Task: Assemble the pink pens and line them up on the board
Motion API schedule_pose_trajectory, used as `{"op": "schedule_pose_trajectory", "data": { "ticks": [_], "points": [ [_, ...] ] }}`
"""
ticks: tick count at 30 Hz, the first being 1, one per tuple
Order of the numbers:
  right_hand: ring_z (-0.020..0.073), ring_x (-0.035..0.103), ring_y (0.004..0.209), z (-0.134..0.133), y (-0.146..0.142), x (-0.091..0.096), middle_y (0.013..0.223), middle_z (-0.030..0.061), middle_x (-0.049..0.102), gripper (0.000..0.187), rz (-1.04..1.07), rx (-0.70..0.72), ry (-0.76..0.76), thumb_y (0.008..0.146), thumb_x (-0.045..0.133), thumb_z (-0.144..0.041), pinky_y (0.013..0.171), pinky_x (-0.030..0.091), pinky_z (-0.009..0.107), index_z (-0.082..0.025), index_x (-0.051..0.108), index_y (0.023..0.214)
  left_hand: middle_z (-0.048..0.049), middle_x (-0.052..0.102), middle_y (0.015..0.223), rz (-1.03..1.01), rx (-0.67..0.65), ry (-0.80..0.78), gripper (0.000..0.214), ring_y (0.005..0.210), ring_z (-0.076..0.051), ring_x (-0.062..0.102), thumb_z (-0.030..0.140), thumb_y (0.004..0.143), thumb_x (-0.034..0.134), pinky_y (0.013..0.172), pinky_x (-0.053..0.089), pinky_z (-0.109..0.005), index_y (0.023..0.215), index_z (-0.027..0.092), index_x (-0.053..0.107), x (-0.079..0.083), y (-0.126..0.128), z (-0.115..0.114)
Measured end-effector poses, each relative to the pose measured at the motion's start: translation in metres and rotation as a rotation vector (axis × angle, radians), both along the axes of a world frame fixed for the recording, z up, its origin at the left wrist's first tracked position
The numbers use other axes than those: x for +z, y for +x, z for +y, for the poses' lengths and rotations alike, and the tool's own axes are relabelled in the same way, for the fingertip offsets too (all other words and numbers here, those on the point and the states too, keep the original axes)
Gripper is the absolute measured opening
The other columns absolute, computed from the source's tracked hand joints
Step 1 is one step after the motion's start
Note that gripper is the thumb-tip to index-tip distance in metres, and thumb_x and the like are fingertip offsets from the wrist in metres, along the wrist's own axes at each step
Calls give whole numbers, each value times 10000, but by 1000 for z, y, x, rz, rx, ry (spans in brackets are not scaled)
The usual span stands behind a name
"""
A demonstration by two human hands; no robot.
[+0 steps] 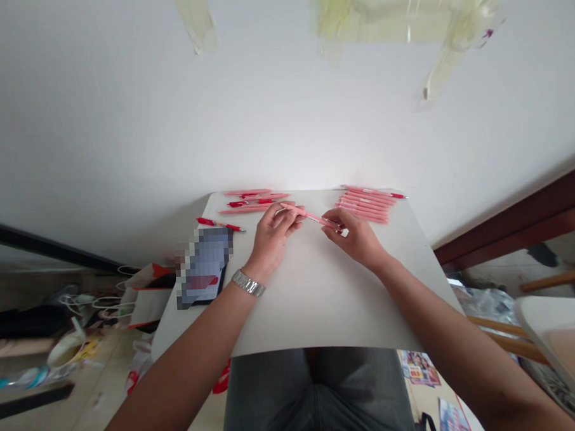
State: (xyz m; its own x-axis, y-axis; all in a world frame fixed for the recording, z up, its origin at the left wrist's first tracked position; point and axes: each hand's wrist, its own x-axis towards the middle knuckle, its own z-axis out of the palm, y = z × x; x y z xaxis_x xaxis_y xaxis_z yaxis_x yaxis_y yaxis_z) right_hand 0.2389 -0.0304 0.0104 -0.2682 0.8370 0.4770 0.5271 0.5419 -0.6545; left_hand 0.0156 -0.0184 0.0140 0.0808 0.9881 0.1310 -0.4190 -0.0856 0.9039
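Both hands hold one pink pen [312, 218] above the small white table [319, 290]. My left hand [275, 235], with a metal watch on its wrist, pinches the pen's left end. My right hand [355, 236] grips the right end with closed fingers. A row of several pink pens [366, 206] lies side by side just beyond my right hand. More pink and red pens [254, 201] lie scattered beyond my left hand, and a single red pen [220, 225] lies to their left.
A blurred-out phone [204, 267] lies on the table's left edge. The table stands against a white wall with strips of tape on it. Bags, cables and clutter cover the floor at left; a wooden chair and magazines are at right.
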Motion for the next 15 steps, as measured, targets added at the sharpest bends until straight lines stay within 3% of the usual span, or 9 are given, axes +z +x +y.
{"op": "schedule_pose_trajectory", "data": {
  "ticks": [8,15],
  "points": [
    [184,623,745,-4,-2,9,882,58,694,286,-44,12,-9,1092,508,-459,690,499,316,-231,679,1076,-90,780,1177,2,-17,9,345,1135,-214,741,432,885,843,1048,568,-392,1117,223,696,0,0,0],
    [173,643,760,0,0,2,947,37,718,255,-29,-10,-11,990,673,-370,708,535,301,-256,634,1215,-87,784,1153,7,0,15,348,1146,-219,740,436,888,838,1020,576,-375,1125,226,693,-1,0,1]
  ]
}}
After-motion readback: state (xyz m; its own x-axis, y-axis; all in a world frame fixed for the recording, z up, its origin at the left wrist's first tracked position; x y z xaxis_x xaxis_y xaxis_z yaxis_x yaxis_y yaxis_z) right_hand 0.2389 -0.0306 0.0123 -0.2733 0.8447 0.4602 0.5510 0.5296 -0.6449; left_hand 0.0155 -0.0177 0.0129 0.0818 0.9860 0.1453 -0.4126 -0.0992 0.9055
